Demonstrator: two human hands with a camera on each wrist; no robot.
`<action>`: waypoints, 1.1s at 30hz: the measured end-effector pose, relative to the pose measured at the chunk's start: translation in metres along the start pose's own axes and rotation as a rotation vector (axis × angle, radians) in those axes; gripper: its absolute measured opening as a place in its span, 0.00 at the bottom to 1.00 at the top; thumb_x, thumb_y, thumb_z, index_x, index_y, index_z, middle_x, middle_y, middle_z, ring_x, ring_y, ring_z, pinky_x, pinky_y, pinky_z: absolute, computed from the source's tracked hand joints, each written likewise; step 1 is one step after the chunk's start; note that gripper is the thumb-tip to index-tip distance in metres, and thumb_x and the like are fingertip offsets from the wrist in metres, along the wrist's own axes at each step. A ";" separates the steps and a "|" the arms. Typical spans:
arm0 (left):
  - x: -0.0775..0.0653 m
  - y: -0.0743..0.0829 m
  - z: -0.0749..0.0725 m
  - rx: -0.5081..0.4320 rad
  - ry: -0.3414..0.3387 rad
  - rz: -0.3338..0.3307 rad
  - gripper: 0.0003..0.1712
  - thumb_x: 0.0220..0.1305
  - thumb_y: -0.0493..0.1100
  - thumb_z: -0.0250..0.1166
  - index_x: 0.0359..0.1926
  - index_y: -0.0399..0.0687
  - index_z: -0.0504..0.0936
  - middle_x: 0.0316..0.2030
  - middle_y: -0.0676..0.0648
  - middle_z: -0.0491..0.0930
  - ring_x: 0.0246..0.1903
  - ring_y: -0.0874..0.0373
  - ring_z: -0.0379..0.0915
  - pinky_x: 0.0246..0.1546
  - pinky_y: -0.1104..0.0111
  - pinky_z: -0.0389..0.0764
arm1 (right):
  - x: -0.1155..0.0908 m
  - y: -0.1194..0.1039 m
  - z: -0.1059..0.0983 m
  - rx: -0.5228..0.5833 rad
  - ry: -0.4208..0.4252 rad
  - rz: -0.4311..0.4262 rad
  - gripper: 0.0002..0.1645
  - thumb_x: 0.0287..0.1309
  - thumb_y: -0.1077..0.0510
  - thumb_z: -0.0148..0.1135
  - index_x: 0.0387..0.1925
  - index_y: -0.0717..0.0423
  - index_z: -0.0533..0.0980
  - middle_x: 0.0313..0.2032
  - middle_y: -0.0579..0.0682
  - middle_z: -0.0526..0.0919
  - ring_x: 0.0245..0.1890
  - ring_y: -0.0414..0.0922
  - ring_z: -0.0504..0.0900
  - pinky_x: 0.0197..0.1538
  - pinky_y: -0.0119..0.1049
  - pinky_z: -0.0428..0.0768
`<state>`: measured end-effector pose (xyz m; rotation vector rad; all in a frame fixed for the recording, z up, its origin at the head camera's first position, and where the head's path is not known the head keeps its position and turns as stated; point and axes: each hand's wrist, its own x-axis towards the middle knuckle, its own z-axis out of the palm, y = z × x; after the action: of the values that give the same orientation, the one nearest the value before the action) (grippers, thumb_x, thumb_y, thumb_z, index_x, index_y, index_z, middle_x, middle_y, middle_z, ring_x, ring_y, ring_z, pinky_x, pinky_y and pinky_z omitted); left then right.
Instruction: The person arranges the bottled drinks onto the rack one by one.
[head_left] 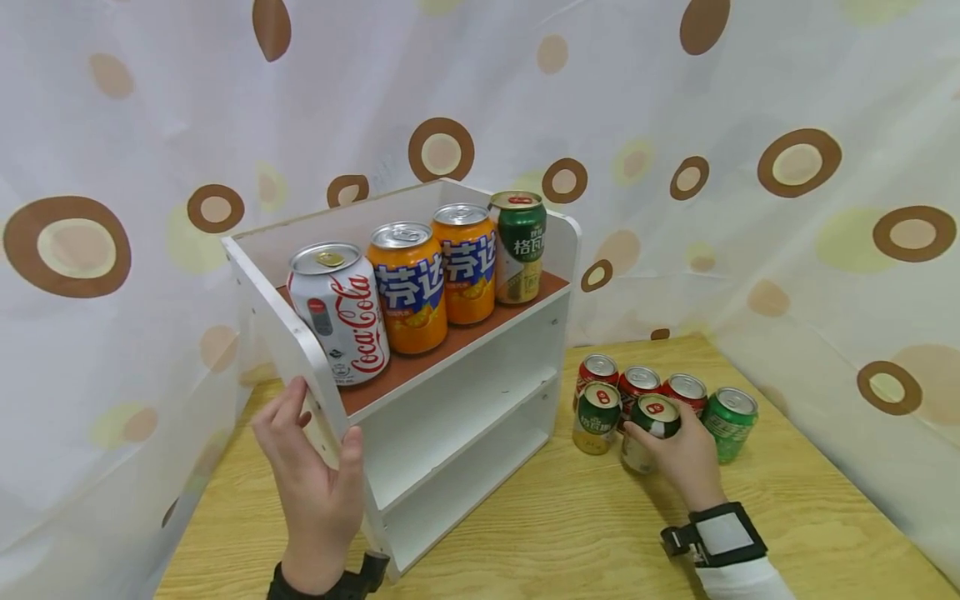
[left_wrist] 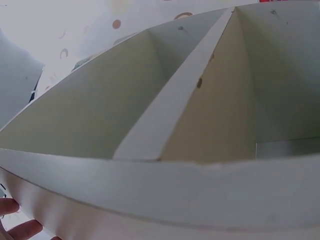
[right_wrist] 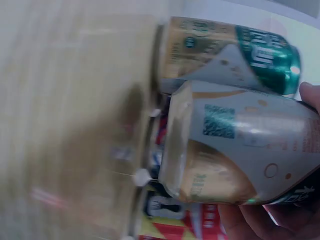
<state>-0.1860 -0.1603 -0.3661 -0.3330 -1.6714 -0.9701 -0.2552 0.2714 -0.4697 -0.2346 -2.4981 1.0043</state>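
Observation:
At the right, my right hand [head_left: 688, 462] grips a green-and-gold can [head_left: 637, 452] from above, thumb and fingers around its upper part. In the right wrist view this can [right_wrist: 245, 145] tilts, its base apart from the table. A similar green-and-gold can [head_left: 596, 421] stands just left of it. My left hand [head_left: 318, 479] touches the left side panel of a white shelf [head_left: 450, 383], fingers extended and thumb spread apart. On its top tier stand a silver Coca-Cola can [head_left: 341, 321], two orange soda cans [head_left: 408, 292] and a green-and-gold can [head_left: 519, 250].
Behind the held can are several red cans [head_left: 686, 387]; a light green can [head_left: 731, 423] stands to their right. The shelf's two lower tiers face the wooden table [head_left: 540, 533]. A patterned curtain [head_left: 487, 83] hangs behind and along the sides.

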 end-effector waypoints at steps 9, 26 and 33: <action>0.000 0.000 0.002 0.003 -0.008 0.000 0.42 0.72 0.62 0.54 0.70 0.33 0.63 0.58 0.26 0.64 0.61 0.54 0.58 0.54 0.64 0.62 | 0.000 -0.020 -0.021 -0.004 0.023 -0.052 0.50 0.56 0.41 0.75 0.69 0.66 0.68 0.53 0.72 0.81 0.46 0.68 0.85 0.41 0.58 0.86; -0.001 0.000 0.001 0.021 -0.006 -0.011 0.40 0.71 0.58 0.54 0.71 0.32 0.62 0.56 0.27 0.63 0.59 0.46 0.59 0.54 0.61 0.63 | 0.013 -0.081 -0.036 0.047 -0.023 -0.211 0.41 0.57 0.40 0.74 0.63 0.60 0.73 0.47 0.64 0.86 0.39 0.58 0.87 0.33 0.39 0.83; -0.002 -0.002 0.002 0.022 -0.005 0.002 0.41 0.72 0.60 0.54 0.70 0.32 0.62 0.57 0.27 0.63 0.60 0.53 0.58 0.54 0.62 0.63 | 0.022 -0.109 -0.035 0.088 -0.074 -0.242 0.41 0.57 0.40 0.74 0.65 0.57 0.73 0.49 0.63 0.86 0.43 0.58 0.87 0.37 0.46 0.86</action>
<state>-0.1878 -0.1592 -0.3686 -0.3227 -1.6843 -0.9491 -0.2580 0.2211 -0.3644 0.1319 -2.4668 1.0337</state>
